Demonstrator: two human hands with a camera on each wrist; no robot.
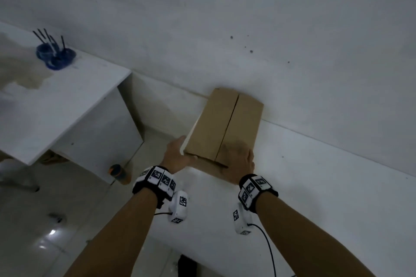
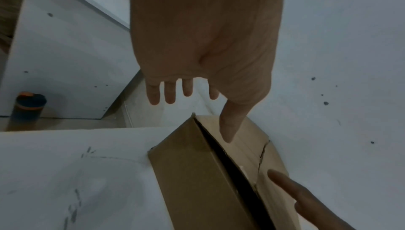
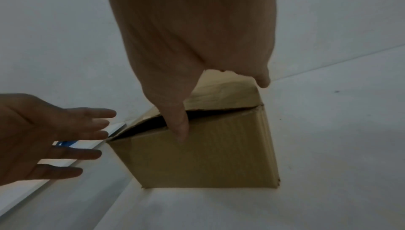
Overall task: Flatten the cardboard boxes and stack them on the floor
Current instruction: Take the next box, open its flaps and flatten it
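Both hands were at the near end of the plain brown cardboard box. Left hand, fingers straight and spread, lay beside the box's near left corner, holding nothing. Right hand rested flat on the near right top flap, its thumb dipping into the seam between the flaps. The box stood on the white tabletop, its far end against the white wall, long axis running near to far with the centre seam along it. Judging by that, it was not yet flattened; no flattened boxes showed on the tiled floor, so nearly everything seemed left.
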